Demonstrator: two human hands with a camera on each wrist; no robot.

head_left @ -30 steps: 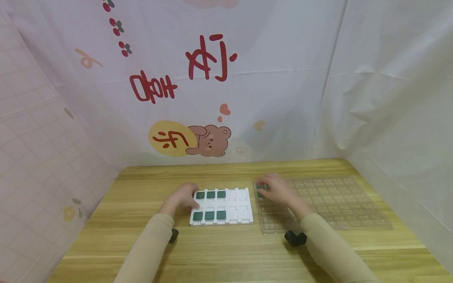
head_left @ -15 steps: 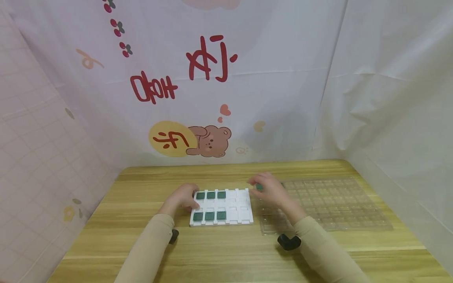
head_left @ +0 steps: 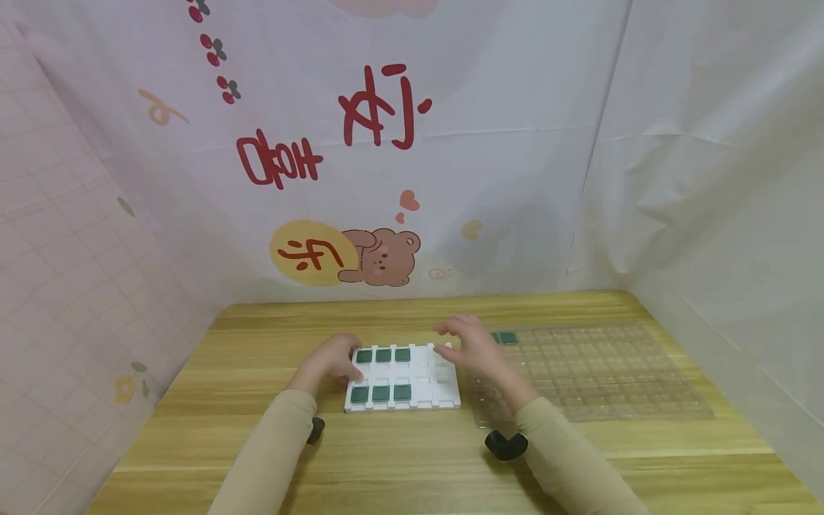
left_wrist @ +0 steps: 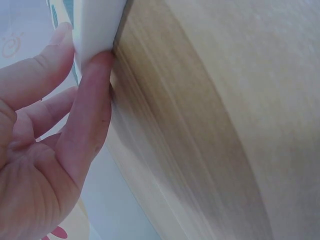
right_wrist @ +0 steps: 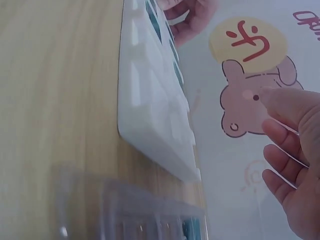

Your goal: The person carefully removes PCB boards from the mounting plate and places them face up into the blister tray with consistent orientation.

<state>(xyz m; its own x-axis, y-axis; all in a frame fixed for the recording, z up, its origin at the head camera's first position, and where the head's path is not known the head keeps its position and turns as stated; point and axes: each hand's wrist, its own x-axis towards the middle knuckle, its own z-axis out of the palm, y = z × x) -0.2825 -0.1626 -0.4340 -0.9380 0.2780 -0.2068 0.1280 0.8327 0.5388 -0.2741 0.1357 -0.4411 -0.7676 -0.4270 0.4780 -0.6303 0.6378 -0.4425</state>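
The white tray (head_left: 421,372) lies on the table with three small square green circuit boards (head_left: 381,393) in each of its two rows, toward the left. My left hand (head_left: 335,355) grips the left end of this tray; in the left wrist view the thumb and a finger lie against its white edge. Over its right end hovers my right hand (head_left: 473,348), thumb and fingertips apart. In the right wrist view the fingers (right_wrist: 280,155) bend loosely and nothing shows between them. Two green boards (head_left: 508,337) show at the back left of the clear plastic tray (head_left: 599,365), one partly behind the right hand.
Both trays lie side by side on the wooden table (head_left: 399,465), with a narrow gap between them. A printed white curtain (head_left: 515,179) hangs behind the table and along both sides. Each wrist carries a black device (head_left: 506,445).
My right hand has moved left from the clear tray to over the white tray's right end, uncovering green boards behind it. My left hand keeps its grip in place.
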